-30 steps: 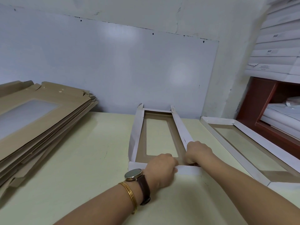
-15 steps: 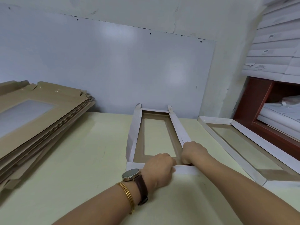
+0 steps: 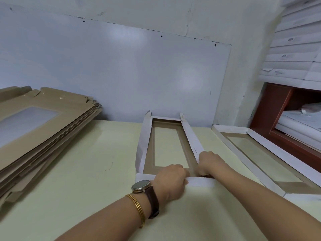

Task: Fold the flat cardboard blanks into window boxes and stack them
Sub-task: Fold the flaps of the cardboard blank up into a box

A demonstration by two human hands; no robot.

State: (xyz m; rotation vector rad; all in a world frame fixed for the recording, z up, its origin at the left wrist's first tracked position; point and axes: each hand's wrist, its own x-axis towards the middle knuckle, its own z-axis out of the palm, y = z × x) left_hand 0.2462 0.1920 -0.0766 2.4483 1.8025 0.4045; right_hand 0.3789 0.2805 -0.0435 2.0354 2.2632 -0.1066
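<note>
A half-folded window box (image 3: 145,145) lies on the pale table, white outside, brown inside, with a clear window in its floor. Its two long side walls stand up. My left hand (image 3: 171,181) grips the near end flap, fingers curled over its top edge. My right hand (image 3: 207,163) grips the near end of the right side wall at the corner. A finished window box (image 3: 260,145) lies to the right, open side up. A tall stack of flat brown blanks (image 3: 43,129) with windows sits at the left.
The pale green table (image 3: 86,171) runs to a grey-white wall panel close behind the box. A red-brown shelf frame (image 3: 281,119) with white sheets stands at the right, with stacked white boxes (image 3: 295,54) above it.
Both hands stay on the near right corner of the box; the right hand has shifted slightly along the side wall. The view moved a little.
</note>
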